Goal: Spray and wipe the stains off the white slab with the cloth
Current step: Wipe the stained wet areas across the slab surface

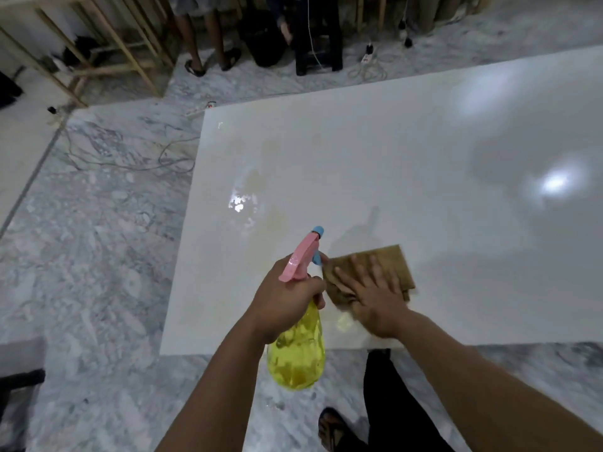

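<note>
The white slab lay flat on a grey-veined marble floor, a broad glossy rectangle that threw back two soft patches of lamp glare. Pale yellowish stains blotched its left part, and beside them a wet film of droplets glinted.

The left hand was curled round the neck of a spray bottle, held above the slab's near edge. The bottle's body was translucent yellow plastic, rounded and bulbous, with liquid inside. Its head was smooth pink plastic with a blue nozzle tip pointing away toward the stains, and one finger lay at the blue trigger.

The right hand lay with fingers straight and spread, palm down, pressing a brown cloth against the slab just right of the bottle's head. The cloth was soft and matte, folded into a rough rectangle, with one crumpled corner bunched under the fingers on its left side.

At the lower edge a sandalled foot and a dark trouser leg stood on the floor. Beyond the slab's far edge loose cables snaked over the marble, a white power strip lay near a black stool, pale wooden frames leaned at the upper left, and another person's bare legs in sandals stood there.
</note>
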